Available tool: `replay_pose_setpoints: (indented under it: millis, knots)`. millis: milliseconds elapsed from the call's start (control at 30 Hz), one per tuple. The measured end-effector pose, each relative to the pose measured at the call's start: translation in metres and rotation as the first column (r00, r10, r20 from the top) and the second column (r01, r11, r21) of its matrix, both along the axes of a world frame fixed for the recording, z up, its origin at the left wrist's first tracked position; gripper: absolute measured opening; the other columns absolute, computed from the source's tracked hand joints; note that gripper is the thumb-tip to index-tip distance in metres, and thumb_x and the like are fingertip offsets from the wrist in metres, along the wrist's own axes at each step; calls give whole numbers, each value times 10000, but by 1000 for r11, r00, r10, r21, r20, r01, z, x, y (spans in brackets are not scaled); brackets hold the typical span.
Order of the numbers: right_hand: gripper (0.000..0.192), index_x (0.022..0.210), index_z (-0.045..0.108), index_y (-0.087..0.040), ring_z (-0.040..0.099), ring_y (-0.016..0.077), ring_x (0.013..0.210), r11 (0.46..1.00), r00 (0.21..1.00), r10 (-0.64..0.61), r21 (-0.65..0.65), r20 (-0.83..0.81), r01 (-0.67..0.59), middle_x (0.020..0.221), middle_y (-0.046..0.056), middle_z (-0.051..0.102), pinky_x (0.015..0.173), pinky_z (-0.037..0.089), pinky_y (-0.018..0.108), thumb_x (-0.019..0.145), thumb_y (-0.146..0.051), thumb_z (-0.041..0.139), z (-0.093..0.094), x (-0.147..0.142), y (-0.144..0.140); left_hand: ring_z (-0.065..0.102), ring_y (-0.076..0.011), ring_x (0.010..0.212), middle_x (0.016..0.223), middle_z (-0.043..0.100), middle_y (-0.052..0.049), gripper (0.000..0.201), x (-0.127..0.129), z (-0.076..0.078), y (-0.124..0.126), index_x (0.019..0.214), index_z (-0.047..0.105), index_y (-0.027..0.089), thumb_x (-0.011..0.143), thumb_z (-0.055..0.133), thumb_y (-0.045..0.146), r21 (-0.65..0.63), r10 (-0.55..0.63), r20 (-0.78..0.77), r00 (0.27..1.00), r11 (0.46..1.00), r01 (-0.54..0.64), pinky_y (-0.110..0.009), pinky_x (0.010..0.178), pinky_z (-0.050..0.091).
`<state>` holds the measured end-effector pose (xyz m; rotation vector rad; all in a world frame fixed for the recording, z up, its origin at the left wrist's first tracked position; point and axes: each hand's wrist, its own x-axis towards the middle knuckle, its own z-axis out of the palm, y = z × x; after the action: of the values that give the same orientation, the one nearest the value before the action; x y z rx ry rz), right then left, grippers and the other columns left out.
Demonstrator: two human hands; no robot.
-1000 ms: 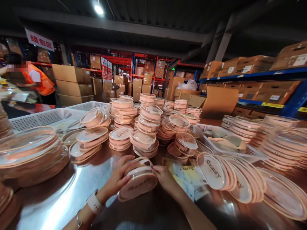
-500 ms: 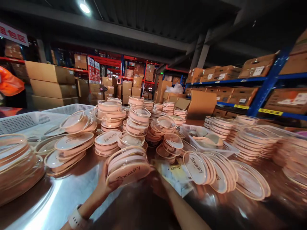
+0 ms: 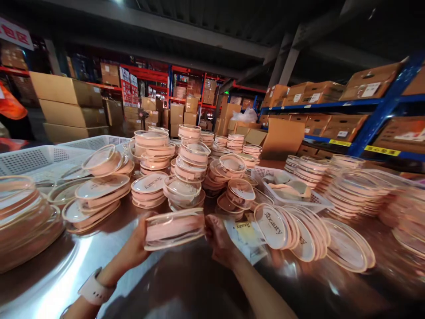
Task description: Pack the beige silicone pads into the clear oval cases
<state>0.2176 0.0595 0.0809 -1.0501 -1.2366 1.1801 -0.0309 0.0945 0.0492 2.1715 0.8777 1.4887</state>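
Observation:
A round, clear-and-pink cosmetic case (image 3: 175,228) is held low over the metal table, its pink side wall facing me and slightly tilted. My left hand (image 3: 141,235), with a white watch band on the wrist, grips the case's left end. My right hand (image 3: 219,241) is closed, fingers pinched at the case's right end; what exactly lies between them is hidden. Beyond it stand stacks of similar cases (image 3: 191,168), some with "beauty" lettering on top. A row of cases (image 3: 272,226) leans over to the right, beside flat plastic packets (image 3: 247,239) with a yellow label.
White perforated baskets (image 3: 40,159) stand at the left, and a smaller white basket (image 3: 292,195) holds soft pieces at the right. Tall case stacks (image 3: 358,195) line the right side. Cartons (image 3: 66,106) and blue shelving (image 3: 378,110) lie behind. A person's orange sleeve (image 3: 11,104) shows far left.
The case in my hands has turned from showing its lettered face to showing its pink side. My right hand, blurred before, is now clearer at its right end. The view has shifted slightly.

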Motion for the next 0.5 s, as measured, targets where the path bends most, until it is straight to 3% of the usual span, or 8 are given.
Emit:
replay_pose_setpoints:
  millis: [100, 200, 300, 400, 433, 500]
  knots:
    - [574, 590, 352, -241, 206, 68, 433, 990, 989, -122, 87, 81, 115, 484, -98, 283, 399, 155, 210, 758, -750, 556, 5, 7, -5, 665, -321, 1024, 1099, 667, -164, 259, -5, 7, 0, 1079, 650, 247, 824, 646, 288, 296, 156, -132, 979, 949, -111, -472, 840, 603]
    - [512, 559, 345, -221, 268, 80, 496, 908, 901, -322, 365, 291, 207, 517, -72, 323, 467, 185, 233, 877, -579, 525, 12, 9, -18, 650, -311, 1015, 1066, 657, -131, 151, -1, 8, -4, 985, 658, 239, 847, 630, 294, 417, 252, -105, 962, 890, -188, -478, 788, 605]
    - [435, 558, 332, -213, 329, 79, 478, 770, 746, -446, 637, 495, 37, 509, -63, 352, 486, 213, 246, 956, -360, 429, 18, 10, -30, 645, -296, 1017, 1062, 638, -139, 213, 2, 6, -5, 1040, 631, 232, 865, 609, 350, 377, 213, -59, 975, 910, -176, -466, 801, 607]
    - [406, 572, 342, -218, 356, 80, 443, 641, 619, -586, 767, 523, -42, 490, -59, 390, 477, 229, 256, 976, -240, 363, 17, 8, -35, 642, -293, 1008, 1057, 632, -133, 186, 2, 5, -5, 1027, 630, 254, 866, 588, 336, 384, 223, -24, 975, 902, -197, -445, 791, 592]
    - [403, 577, 359, -220, 366, 85, 435, 598, 570, -643, 800, 511, -43, 484, -53, 414, 478, 233, 264, 980, -225, 356, 15, 5, -37, 637, -305, 1007, 1062, 634, -133, 161, 3, 4, -7, 1001, 638, 252, 856, 592, 305, 420, 282, -24, 959, 873, -247, -454, 772, 577]
    - [399, 592, 414, -223, 400, 100, 423, 537, 471, -721, 840, 508, -83, 480, -33, 475, 482, 233, 288, 986, -212, 351, 7, -7, -42, 625, -336, 1012, 1071, 637, -143, 142, 7, 1, -11, 958, 654, 226, 833, 590, 207, 530, 451, -45, 891, 767, -362, -469, 733, 532]
